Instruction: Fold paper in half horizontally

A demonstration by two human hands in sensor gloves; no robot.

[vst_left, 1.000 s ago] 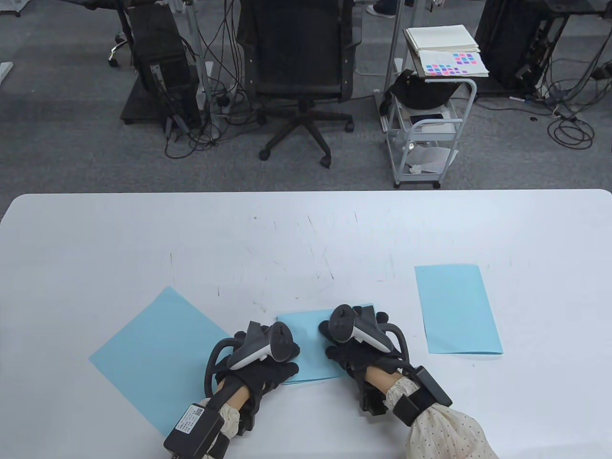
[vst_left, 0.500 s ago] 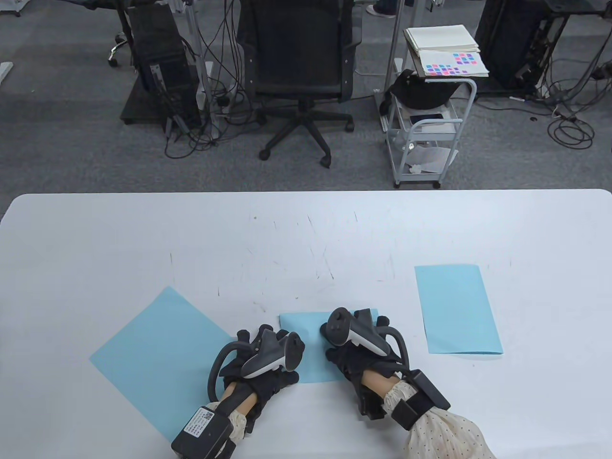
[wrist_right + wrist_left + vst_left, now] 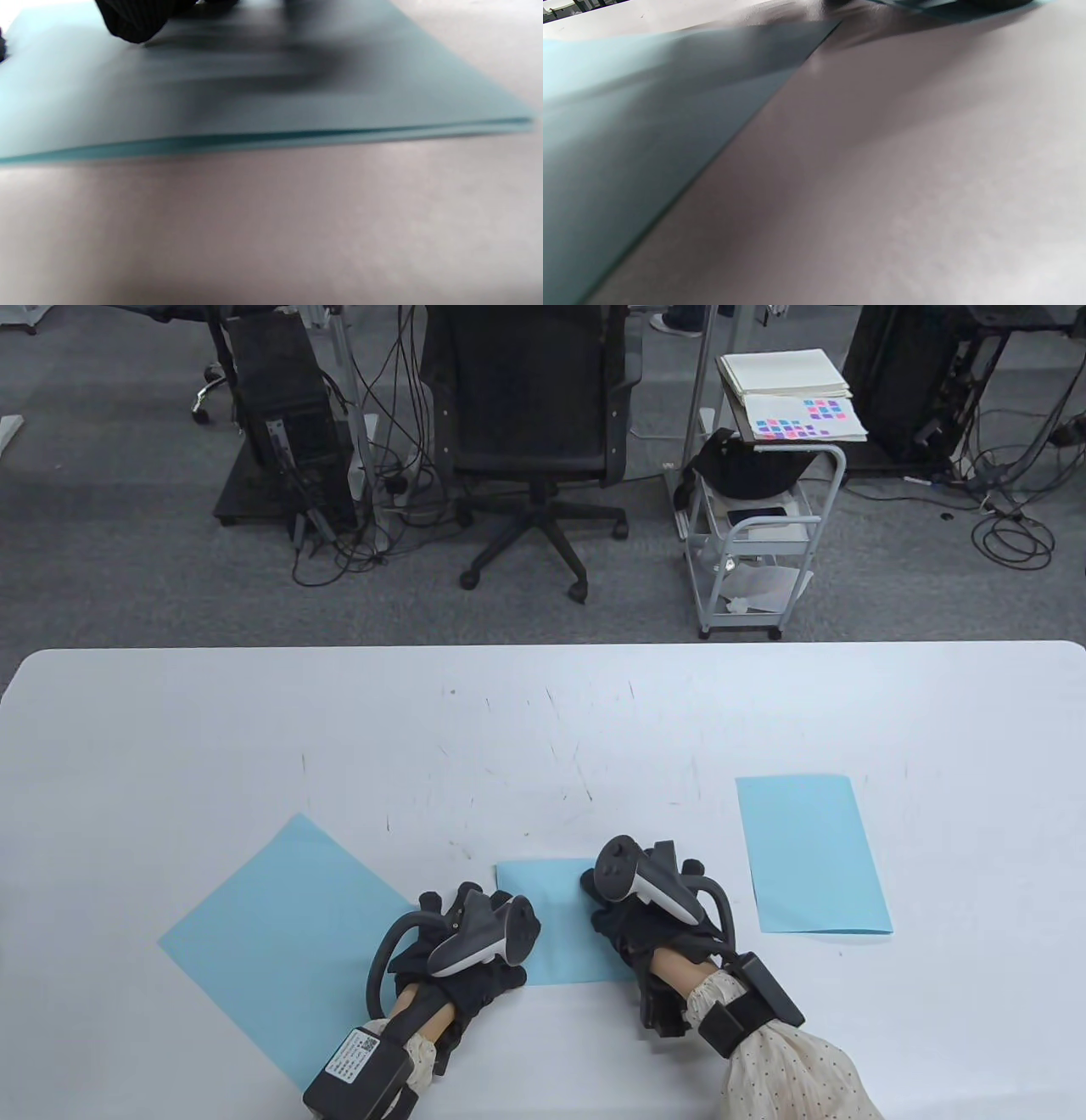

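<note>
A light blue paper (image 3: 560, 929), folded in half, lies flat near the table's front edge between my hands. In the right wrist view its two layers (image 3: 271, 106) show at the near edge. My left hand (image 3: 475, 937) rests on the paper's left edge, fingers hidden under the tracker. My right hand (image 3: 649, 899) presses flat on the paper's right part, and one gloved fingertip (image 3: 131, 21) touches the sheet in the right wrist view.
An unfolded blue sheet (image 3: 271, 925) lies turned at the left, partly under my left wrist; it also shows in the left wrist view (image 3: 628, 140). Another folded blue sheet (image 3: 810, 853) lies at the right. The white table (image 3: 543, 729) stretches beyond.
My left hand has slid a little back toward me along the paper's left edge. My right hand has moved slightly right and away across the folded paper.
</note>
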